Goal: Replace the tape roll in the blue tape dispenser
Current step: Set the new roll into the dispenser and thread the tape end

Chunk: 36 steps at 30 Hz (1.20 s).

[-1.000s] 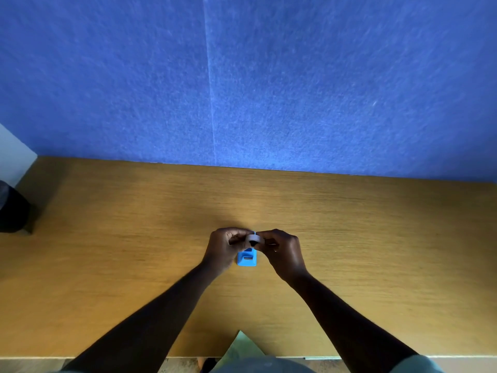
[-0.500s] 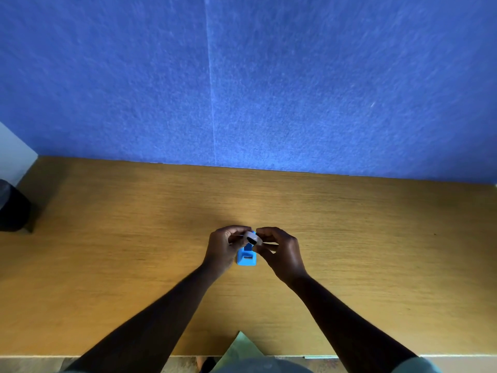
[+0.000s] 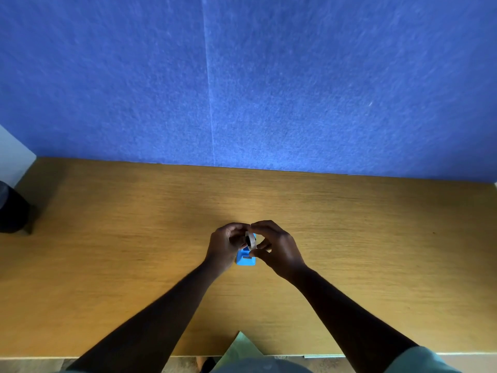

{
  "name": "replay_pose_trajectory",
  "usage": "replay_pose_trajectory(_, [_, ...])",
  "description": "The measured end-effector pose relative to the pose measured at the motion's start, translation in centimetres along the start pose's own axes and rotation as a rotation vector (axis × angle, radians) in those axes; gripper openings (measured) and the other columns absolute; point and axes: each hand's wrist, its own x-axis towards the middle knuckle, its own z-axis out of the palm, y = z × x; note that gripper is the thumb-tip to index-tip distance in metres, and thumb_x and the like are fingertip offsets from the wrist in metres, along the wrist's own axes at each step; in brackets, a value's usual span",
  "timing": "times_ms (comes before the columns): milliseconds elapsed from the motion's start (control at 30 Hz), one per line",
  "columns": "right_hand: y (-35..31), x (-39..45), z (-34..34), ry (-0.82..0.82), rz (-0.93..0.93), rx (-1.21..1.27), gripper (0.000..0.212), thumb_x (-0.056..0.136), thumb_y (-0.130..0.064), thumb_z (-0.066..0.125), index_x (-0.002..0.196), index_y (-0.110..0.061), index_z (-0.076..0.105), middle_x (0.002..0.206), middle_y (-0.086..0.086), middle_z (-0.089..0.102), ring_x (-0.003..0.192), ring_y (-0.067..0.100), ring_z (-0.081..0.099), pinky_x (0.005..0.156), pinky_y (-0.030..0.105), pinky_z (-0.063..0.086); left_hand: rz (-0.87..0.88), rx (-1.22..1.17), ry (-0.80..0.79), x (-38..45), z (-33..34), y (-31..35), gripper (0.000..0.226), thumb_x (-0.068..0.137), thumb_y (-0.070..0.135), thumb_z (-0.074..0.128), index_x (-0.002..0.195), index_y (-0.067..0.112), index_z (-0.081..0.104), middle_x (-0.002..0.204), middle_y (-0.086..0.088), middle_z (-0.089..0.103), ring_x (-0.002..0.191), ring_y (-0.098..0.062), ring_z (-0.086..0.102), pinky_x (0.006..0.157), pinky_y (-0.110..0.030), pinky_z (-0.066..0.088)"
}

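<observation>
Blue tape dispenser stands on the wooden table, mid-table and close in front of the person, both hands gathered over it. Only its near end shows; the rest is hidden behind the fingers.

Tape roll is held on edge directly above the dispenser, dark core hole facing left. Left hand is curled, thumb and fingertips closed on the left side of the roll. Right hand is looser: upper fingers arch over the roll's top, thumb down near the dispenser's right edge (whether it presses the blue body or merely hovers, cannot tell).

Judgement: the on-edge orientation fits lining the roll up with the dispenser's slot, so that it drops straight in; two-handed pinch from both sides keeps a small light ring from twisting. Whether the roll already touches the cradle is hidden.

Background: blue felt partition behind the table, dark object at far left edge.
</observation>
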Motion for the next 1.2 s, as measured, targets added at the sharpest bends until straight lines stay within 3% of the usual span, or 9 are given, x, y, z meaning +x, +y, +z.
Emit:
replay_pose_trajectory(100, [-0.2,-0.1,0.0,0.024,0.019,-0.1,0.063,0.075,-0.023,0.092,0.131,-0.03,0.064,0.129,-0.012,0.067,0.087,0.0,0.066,0.073,0.02,0.062,-0.028,-0.006,0.013,0.1,-0.1,0.0,0.034,0.086,-0.004,0.073,0.118,0.007,0.069,0.112,-0.006,0.076,0.107,-0.017,0.073,0.095,-0.046,0.06])
replay_pose_trajectory(200, [-0.2,0.0,0.3,0.049,0.045,-0.163,0.062,0.074,-0.03,0.092,0.129,-0.029,0.064,0.128,-0.009,0.07,0.103,0.007,0.066,0.08,0.03,0.062,-0.076,-0.033,0.055,0.3,-0.1,-0.1,0.025,0.087,-0.001,0.074,0.111,0.007,0.071,0.106,-0.007,0.077,0.103,-0.02,0.074,0.09,-0.05,0.062])
replay_pose_trajectory(300, [0.1,0.1,0.7,0.052,0.089,-0.197,0.062,0.074,-0.031,0.092,0.129,-0.026,0.064,0.127,-0.008,0.07,0.111,0.01,0.064,0.083,0.031,0.061,-0.1,-0.007,0.067,0.4,0.0,-0.1,0.02,0.087,0.0,0.074,0.106,0.006,0.072,0.102,-0.009,0.077,0.099,-0.022,0.075,0.089,-0.051,0.062])
replay_pose_trajectory(467, [0.7,0.6,1.0,0.018,0.144,-0.159,0.062,0.077,-0.027,0.091,0.132,-0.023,0.061,0.127,-0.004,0.069,0.105,0.006,0.066,0.081,0.025,0.063,-0.015,0.215,0.143,0.5,-0.1,-0.7,0.02,0.09,0.005,0.072,0.11,0.007,0.072,0.106,-0.004,0.076,0.102,-0.016,0.072,0.092,-0.032,0.06])
replay_pose_trajectory(567, [1.1,1.0,1.2,0.013,0.163,-0.139,0.066,0.078,-0.025,0.09,0.136,-0.022,0.059,0.13,-0.004,0.068,0.107,0.004,0.066,0.083,0.021,0.061,-0.026,0.286,0.108,0.9,-0.2,-1.5,0.034,0.089,0.006,0.072,0.122,0.011,0.065,0.123,-0.005,0.071,0.117,-0.018,0.067,0.089,-0.021,0.055])
replay_pose_trajectory(733, [1.6,1.7,1.6,-0.009,0.194,-0.152,0.061,0.08,-0.025,0.089,0.134,-0.027,0.062,0.131,-0.008,0.069,0.11,0.005,0.067,0.088,0.027,0.061,-0.054,0.395,-0.08,1.6,-0.4,-2.7,0.064,0.086,0.008,0.075,0.142,0.025,0.049,0.147,0.001,0.054,0.137,-0.018,0.051,0.103,-0.027,0.049])
replay_pose_trajectory(933, [1.7,2.6,1.9,-0.031,0.227,-0.175,0.059,0.078,-0.028,0.089,0.132,-0.032,0.065,0.131,-0.012,0.072,0.115,0.007,0.067,0.092,0.029,0.059,-0.067,0.493,-0.211,2.2,-0.5,-4.1,0.092,0.076,0.017,0.086,0.148,0.038,0.034,0.155,0.013,0.041,0.141,-0.011,0.043,0.094,-0.016,0.041])
replay_pose_trajectory(1033, [1.7,3.0,2.0,-0.053,0.25,-0.188,0.06,0.078,-0.032,0.089,0.132,-0.034,0.064,0.13,-0.013,0.072,0.115,0.009,0.066,0.09,0.029,0.057,-0.053,0.493,-0.223,2.4,-0.5,-4.7,0.098,0.07,0.023,0.091,0.146,0.042,0.032,0.153,0.016,0.042,0.133,0.0,0.039,0.088,-0.009,0.034])
replay_pose_trajectory(1200, [1.9,3.6,2.5,-0.086,0.277,-0.224,0.06,0.078,-0.035,0.088,0.133,-0.033,0.064,0.13,-0.011,0.071,0.118,0.01,0.064,0.088,0.023,0.05,-0.064,0.507,-0.209,2.9,-0.5,-5.5,0.093,0.067,0.029,0.092,0.142,0.041,0.038,0.147,0.016,0.049,0.129,-0.001,0.045,0.091,-0.016,0.038])
